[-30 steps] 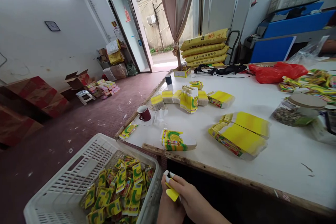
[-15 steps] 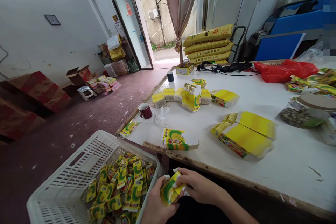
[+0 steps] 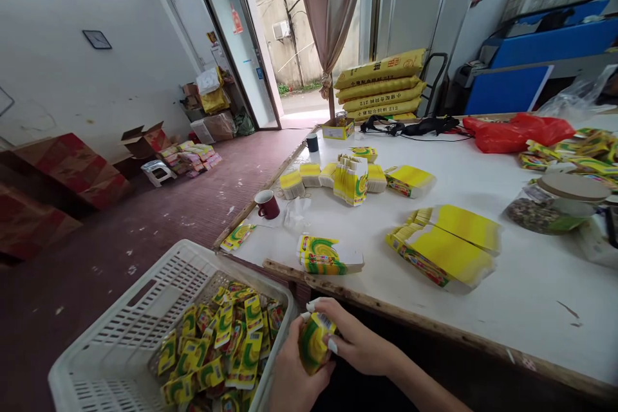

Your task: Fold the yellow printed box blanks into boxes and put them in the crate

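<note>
A small yellow and green printed packet (image 3: 315, 342) is held between both hands, low in front of the table edge. My left hand (image 3: 294, 367) is closed round its lower left side. The fingers of my right hand (image 3: 355, 338) are closed on its top and right side. White coverings show on several fingertips. Left of the hands stands a white plastic basket (image 3: 120, 306) with many similar yellow packets (image 3: 224, 325) lying loose inside. Just beyond the hands, on the table (image 3: 357, 322), lies a short stack of flat yellow cards (image 3: 328, 255).
Larger yellow card stacks (image 3: 447, 248) lie to the right, and more card bundles (image 3: 350, 180) stand farther back. A dark red mug (image 3: 268, 205) is near the left table edge. A lidded jar (image 3: 555, 203) and red plastic bag (image 3: 519, 133) are at the right.
The packet has been turned more upright in my hands. My right hand has shifted up and left, with its fingers now over the top edge.
</note>
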Available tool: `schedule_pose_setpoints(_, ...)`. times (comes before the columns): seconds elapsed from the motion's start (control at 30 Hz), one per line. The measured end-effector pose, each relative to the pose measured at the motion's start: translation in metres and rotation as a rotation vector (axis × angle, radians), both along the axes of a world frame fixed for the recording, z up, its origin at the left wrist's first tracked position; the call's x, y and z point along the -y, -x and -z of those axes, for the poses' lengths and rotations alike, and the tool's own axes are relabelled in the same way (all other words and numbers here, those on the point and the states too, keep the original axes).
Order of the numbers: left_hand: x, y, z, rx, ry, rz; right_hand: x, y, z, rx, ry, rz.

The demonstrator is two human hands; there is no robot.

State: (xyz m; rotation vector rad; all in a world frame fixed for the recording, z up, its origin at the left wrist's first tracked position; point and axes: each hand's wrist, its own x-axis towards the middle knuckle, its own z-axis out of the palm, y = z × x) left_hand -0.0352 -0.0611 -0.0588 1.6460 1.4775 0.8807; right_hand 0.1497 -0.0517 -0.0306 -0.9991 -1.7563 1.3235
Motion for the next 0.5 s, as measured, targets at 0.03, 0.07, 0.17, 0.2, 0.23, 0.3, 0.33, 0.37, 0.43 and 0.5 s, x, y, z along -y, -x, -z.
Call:
schedule_pose_setpoints(0.03, 0.000, 0.002, 0.003, 0.014, -0.009, -0.020, -0.001, 0.003, 0.000, 0.018, -0.008, 0.008)
schedule_pose_setpoints(0.07, -0.002, 0.005, 0.005, 0.026, -0.009, -0.029, -0.003, 0.006, 0.000, 0.041, -0.018, 0.002)
schedule_pose_setpoints(0.17, -0.012, 0.031, 0.010, 0.022, -0.005, -0.059, -0.018, 0.005, 0.000, 0.083, -0.082, 0.047)
schedule_pose_setpoints(0.2, -0.016, 0.044, 0.011, -0.010, -0.028, -0.101, -0.026, 0.001, -0.001, 0.099, -0.120, 0.114)
schedule_pose_setpoints(0.23, -0.021, 0.058, 0.011, -0.071, -0.086, -0.205, -0.036, -0.004, -0.004, 0.124, -0.160, 0.218)
schedule_pose_setpoints(0.3, -0.029, 0.085, 0.009, -0.262, -0.209, -0.440, -0.059, -0.015, -0.009, 0.292, -0.220, 0.472)
schedule_pose_setpoints(0.33, -0.032, 0.095, 0.010, -0.333, -0.232, -0.512, -0.070, -0.020, -0.011, 0.439, -0.226, 0.555)
schedule_pose_setpoints(0.37, -0.033, 0.102, 0.011, -0.373, -0.232, -0.542, -0.079, -0.024, -0.012, 0.600, -0.206, 0.599)
schedule_pose_setpoints(0.43, -0.032, 0.105, 0.016, -0.344, -0.199, -0.524, -0.094, -0.028, -0.011, 0.812, -0.157, 0.613)
schedule_pose_setpoints(0.5, -0.029, 0.097, 0.026, -0.224, -0.156, -0.460, -0.102, -0.029, -0.007, 0.880, -0.137, 0.591)
